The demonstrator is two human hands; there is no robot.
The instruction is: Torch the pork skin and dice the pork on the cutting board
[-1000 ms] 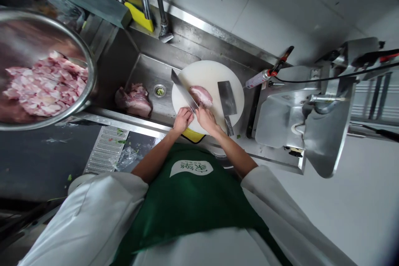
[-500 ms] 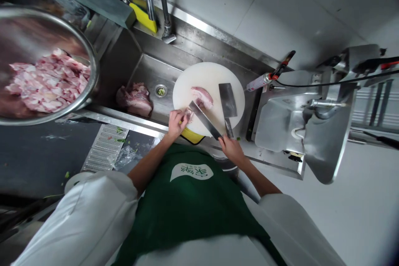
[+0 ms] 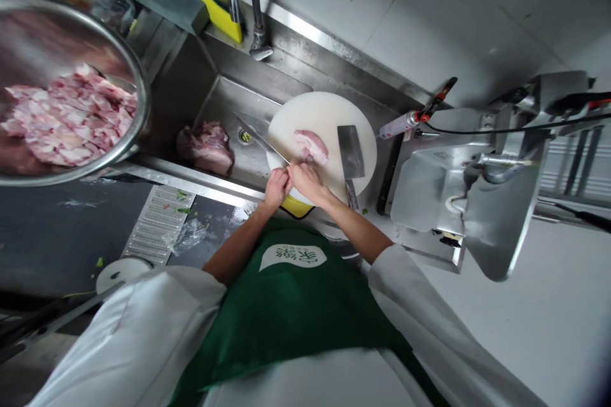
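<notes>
My right hand [image 3: 306, 179] is closed around the handle of a kitchen knife [image 3: 260, 141]. Its blade points left and away, past the round white cutting board [image 3: 329, 107] and over the sink. Right beside it, at the board's near left edge, my left hand [image 3: 277, 188] has its fingers curled together; whatever they grip is hidden. A piece of pork [image 3: 312, 144] lies on the board just beyond my right hand. Farther right on the board a cleaver [image 3: 351, 151] lies flat, handle toward me.
A larger chunk of raw meat [image 3: 212, 151] lies in the sink [image 3: 248, 98] near the drain. At left stands a steel bowl [image 3: 143, 92] of cut meat [image 3: 71, 117]. A faucet [image 3: 258, 25] rises behind, and a steel slicing machine [image 3: 420, 187] stands at right.
My right hand has moved left, next to my left hand. The knife has swung from over the board to point left across the sink. The pork and cleaver stay on the board.
</notes>
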